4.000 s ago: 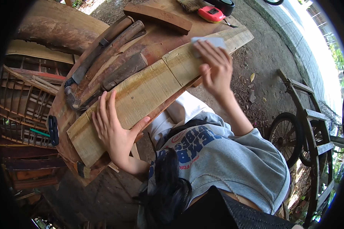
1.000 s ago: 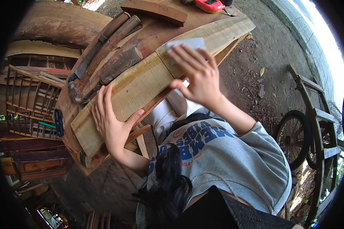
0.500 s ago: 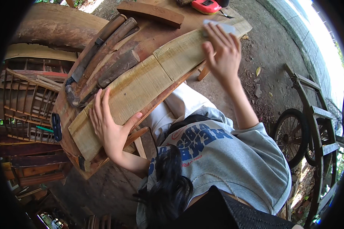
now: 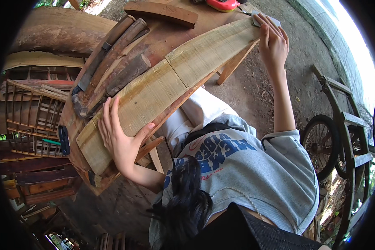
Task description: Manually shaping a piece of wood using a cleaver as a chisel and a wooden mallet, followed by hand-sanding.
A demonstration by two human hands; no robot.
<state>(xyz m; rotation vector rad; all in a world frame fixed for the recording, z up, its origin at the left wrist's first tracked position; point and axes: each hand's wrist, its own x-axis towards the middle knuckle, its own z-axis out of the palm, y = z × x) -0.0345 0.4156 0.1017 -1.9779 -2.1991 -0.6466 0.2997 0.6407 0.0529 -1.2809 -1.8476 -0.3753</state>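
Note:
A long pale wooden board (image 4: 141, 106) lies slantwise along the near edge of a wooden worktable (image 4: 73, 135). A thin dark line crosses its middle. My left hand (image 4: 120, 143) rests on the board's near left part, open, its fingers spread and its thumb by the near edge. At the far right end of the board, my right hand (image 4: 275, 43) has its fingers together over a grey sheet (image 4: 260, 18) that looks like sandpaper, pressing it down. The fingers cover part of the sheet.
Behind the board lie a hammer (image 4: 79, 106), a wooden mallet-like block (image 4: 129, 74) and wooden-handled tools (image 4: 131, 37). A brown wood block (image 4: 161, 13) and a red tape measure (image 4: 223, 5) sit farther back. A wheeled wooden cart (image 4: 348, 121) stands at the right.
My right hand has slid with the grey sheet farther right along the board to its end. My left hand stays in place on the board.

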